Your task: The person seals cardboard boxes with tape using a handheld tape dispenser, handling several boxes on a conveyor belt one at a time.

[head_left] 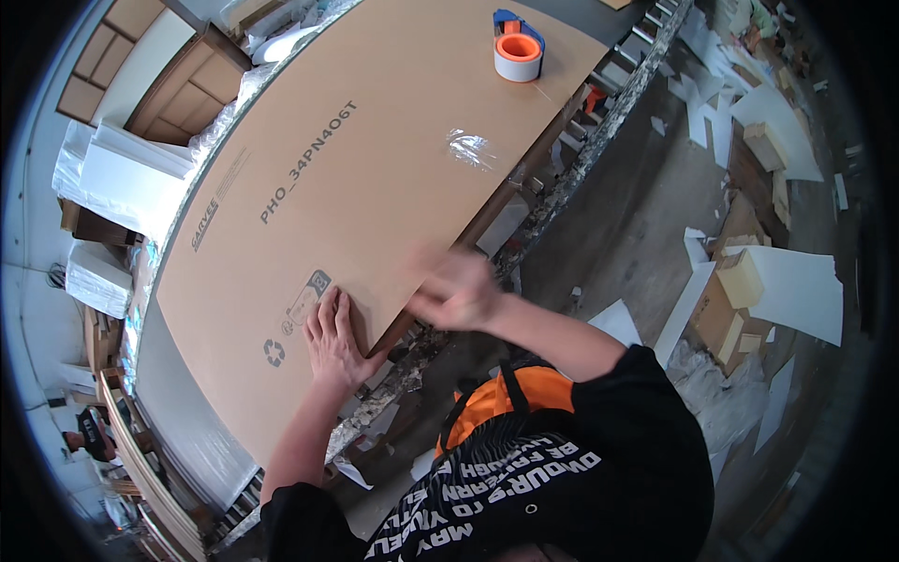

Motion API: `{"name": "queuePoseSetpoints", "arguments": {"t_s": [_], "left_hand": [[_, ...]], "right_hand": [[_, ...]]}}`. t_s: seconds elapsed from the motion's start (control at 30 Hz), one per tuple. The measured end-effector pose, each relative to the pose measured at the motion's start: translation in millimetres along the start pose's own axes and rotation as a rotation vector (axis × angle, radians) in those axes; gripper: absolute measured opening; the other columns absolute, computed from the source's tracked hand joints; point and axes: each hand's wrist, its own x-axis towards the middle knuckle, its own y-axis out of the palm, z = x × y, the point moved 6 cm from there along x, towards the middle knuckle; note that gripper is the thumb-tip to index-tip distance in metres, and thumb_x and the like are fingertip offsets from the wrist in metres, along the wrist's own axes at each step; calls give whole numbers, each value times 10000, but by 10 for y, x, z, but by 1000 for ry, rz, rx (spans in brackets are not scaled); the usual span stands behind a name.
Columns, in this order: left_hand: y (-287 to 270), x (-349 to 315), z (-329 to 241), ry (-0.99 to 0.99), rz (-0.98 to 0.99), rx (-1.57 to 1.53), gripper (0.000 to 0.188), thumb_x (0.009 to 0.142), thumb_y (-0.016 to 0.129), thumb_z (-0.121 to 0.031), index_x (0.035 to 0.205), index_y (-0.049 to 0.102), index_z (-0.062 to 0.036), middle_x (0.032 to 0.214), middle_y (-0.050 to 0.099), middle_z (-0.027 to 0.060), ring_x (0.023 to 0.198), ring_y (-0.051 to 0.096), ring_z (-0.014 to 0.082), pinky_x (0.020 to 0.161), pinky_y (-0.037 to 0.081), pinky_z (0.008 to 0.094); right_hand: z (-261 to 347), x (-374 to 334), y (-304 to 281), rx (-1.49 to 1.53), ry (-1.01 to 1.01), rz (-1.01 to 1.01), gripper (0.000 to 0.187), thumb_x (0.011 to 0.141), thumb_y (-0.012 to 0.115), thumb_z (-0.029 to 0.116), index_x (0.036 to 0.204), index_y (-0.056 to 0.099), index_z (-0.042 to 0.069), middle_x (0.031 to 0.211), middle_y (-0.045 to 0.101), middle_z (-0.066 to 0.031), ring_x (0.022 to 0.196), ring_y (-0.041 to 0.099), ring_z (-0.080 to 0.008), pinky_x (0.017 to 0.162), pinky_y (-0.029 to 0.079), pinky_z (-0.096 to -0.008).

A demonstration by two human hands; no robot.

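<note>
Cardboard box (pixel 375 197) long, flat, smooth brown; left fingers (pixel 327 314) spread atop.

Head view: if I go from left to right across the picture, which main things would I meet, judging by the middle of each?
Stack of white sheets → left hand, on the brown cardboard → right hand, blurred → tape roll → large white sheet among the floor scraps.

Brown panelled boards (pixel 195 82) at ten o'clock, wrapped white block (pixel 98 279) at nine, distant person (pixel 94 436) at eight, crumpled clear plastic (pixel 719 391) near four, white sheet (pixel 801 295) at three
</note>
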Motion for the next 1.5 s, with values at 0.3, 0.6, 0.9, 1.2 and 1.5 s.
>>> {"name": "queuePoseSetpoints", "arguments": {"t_s": [0.3,0.6,0.9,1.2,1.5], "left_hand": [[32,-21,4,32,-68,66,1126,597,798,-421,1505,284,1,1556,282,240,1379,277,477,1154,211,577],[26,-142,73,64,-85,96,1135,592,793,-462,1506,293,-10,1546,310,215,1356,315,446,1148,224,561],[93,-178,148,67,-100,52,1101,596,757,-442,1501,319,7,1555,313,237,1376,288,466,1163,192,576],[123,-246,208,56,-104,41,1082,603,750,-446,1496,331,-3,1550,328,230,1369,300,471,1161,203,577],[120,-244,238,58,-100,46,1070,597,752,-445,1487,348,-11,1538,343,234,1362,313,471,1154,221,579]], "right_hand": [[-1286,-250,184,168,1017,-540,1088,942,596,488,1530,-92,-116,1616,-125,-331,1531,-79,-399,1245,14,-458],[-1438,-774,-252,963,1504,-569,441,983,568,454,1043,598,19,941,631,-80,850,638,-188,777,543,-390],[-1595,-655,-234,990,1396,-528,362,933,712,386,1032,623,49,886,644,-48,786,630,-145,700,541,-311],[-2492,-549,-1280,-425,829,-573,631,794,780,115,1351,490,52,1141,595,-179,908,644,-269,825,562,-403],[-2344,-122,-941,-751,561,380,248,723,657,77,892,686,-101,846,687,-249,842,682,-390,783,586,-440]]}}
